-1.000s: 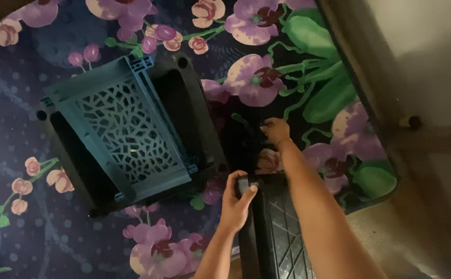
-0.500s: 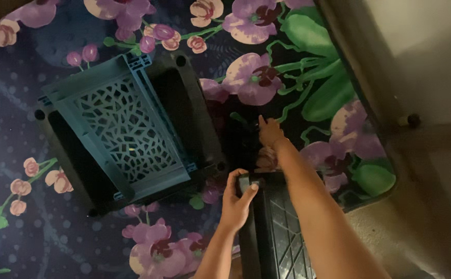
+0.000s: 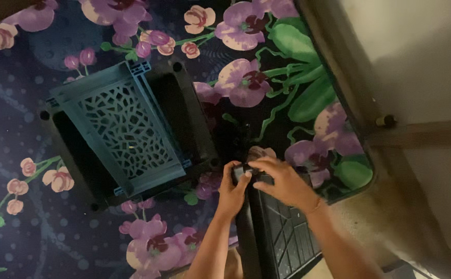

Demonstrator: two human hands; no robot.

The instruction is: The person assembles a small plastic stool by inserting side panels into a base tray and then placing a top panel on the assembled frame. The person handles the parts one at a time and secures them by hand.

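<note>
A dark plastic panel [image 3: 282, 232] with a slotted lattice face stands on edge in front of me, low in the view. My left hand [image 3: 231, 192] grips its upper left corner. My right hand [image 3: 283, 182] lies over the top edge just beside it, fingers curled down on the panel. To the left, a dark teal plastic crate frame [image 3: 127, 129] with a lattice panel rests on the floral rug [image 3: 55, 237], apart from both hands.
The dark rug with purple and pink flowers and green leaves covers most of the floor. Its edge runs along the right, where bare pale floor [image 3: 432, 67] and a brown strip [image 3: 422, 132] with a small knob [image 3: 384, 121] show.
My right hand has drawn back from the rug beyond the panel and come down onto the panel's top edge beside my left hand. The left hand keeps its grip.
</note>
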